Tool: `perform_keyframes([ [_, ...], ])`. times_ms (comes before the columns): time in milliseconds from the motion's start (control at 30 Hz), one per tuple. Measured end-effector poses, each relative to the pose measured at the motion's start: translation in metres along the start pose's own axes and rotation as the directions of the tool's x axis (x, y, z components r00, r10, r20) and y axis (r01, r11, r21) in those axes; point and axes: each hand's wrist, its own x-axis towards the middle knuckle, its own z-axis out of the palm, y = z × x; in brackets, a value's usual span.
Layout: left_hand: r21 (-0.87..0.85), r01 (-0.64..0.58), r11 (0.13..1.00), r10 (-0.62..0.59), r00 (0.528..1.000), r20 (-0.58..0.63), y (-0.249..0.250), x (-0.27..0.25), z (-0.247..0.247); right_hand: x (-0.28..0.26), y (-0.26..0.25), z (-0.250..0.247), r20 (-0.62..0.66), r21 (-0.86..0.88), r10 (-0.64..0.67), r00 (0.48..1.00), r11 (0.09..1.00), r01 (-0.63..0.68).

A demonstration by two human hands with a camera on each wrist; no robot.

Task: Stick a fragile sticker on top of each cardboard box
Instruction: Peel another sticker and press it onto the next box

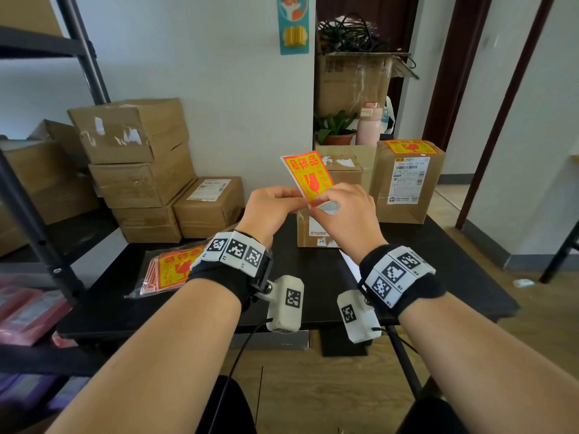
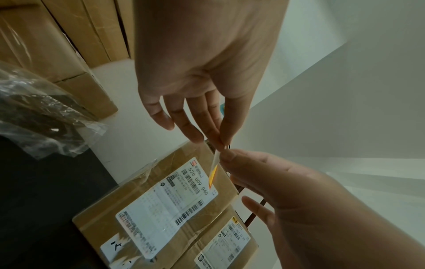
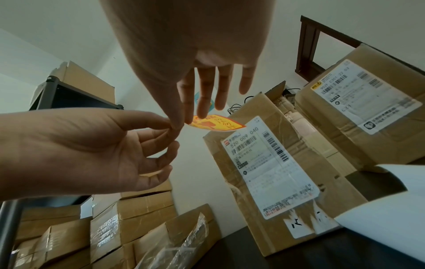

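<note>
An orange and yellow fragile sticker (image 1: 308,178) is held up above a small cardboard box (image 1: 308,228) on the black table (image 1: 438,264). My left hand (image 1: 293,200) and my right hand (image 1: 322,200) both pinch its lower corner between thumb and fingertips. In the right wrist view the sticker (image 3: 218,124) hangs just above the box (image 3: 264,172), which has a shipping label on its front. The left wrist view shows the sticker (image 2: 214,172) edge-on. A taller box (image 1: 407,183) to the right carries a fragile sticker (image 1: 410,147) on top.
A plastic bag of spare stickers (image 1: 169,270) lies at the table's front left. Stacked cardboard boxes (image 1: 138,170) fill the back left beside a metal shelf (image 1: 31,198). A white backing sheet (image 1: 351,264) lies near my right wrist. A plant and pink bottle (image 1: 371,126) stand behind.
</note>
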Motion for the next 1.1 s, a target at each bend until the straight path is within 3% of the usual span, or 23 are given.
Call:
perform_keyframes([
  [300, 0.052, -0.030, 0.998, 0.030, 1.000, 0.004, 0.001, -0.001, 0.001, -0.002, 0.000, -0.003, -0.052, 0.145, 0.042, 0.998, 0.989, -0.035],
  [567, -0.023, 0.078, 0.997, -0.079, 0.993, -0.090, -0.009, 0.000, 0.004, -0.002, -0.007, -0.018, -0.120, 0.390, 0.299, 0.947, 0.891, -0.232],
  [733, 0.059, 0.215, 0.975, -0.206, 0.970, -0.132, -0.024, 0.003, 0.003, 0.003, 0.000, -0.029, -0.211, 0.485, 0.419, 0.883, 0.829, -0.277],
  [900, 0.393, 0.354, 0.849, -0.347, 0.933, -0.092, -0.044, 0.008, 0.004, 0.002, 0.008, -0.034, -0.289, 0.505, 0.458, 0.841, 0.819, -0.272],
  [1000, 0.556, 0.410, 0.723, -0.474, 0.880, -0.033, -0.055, 0.013, 0.007, 0.001, 0.013, -0.032, -0.305, 0.538, 0.474, 0.826, 0.802, -0.262],
  [1100, 0.667, 0.398, 0.630, -0.513, 0.858, -0.027, -0.065, 0.015, 0.011, 0.000, 0.016, -0.030, -0.286, 0.532, 0.481, 0.829, 0.799, -0.280],
])
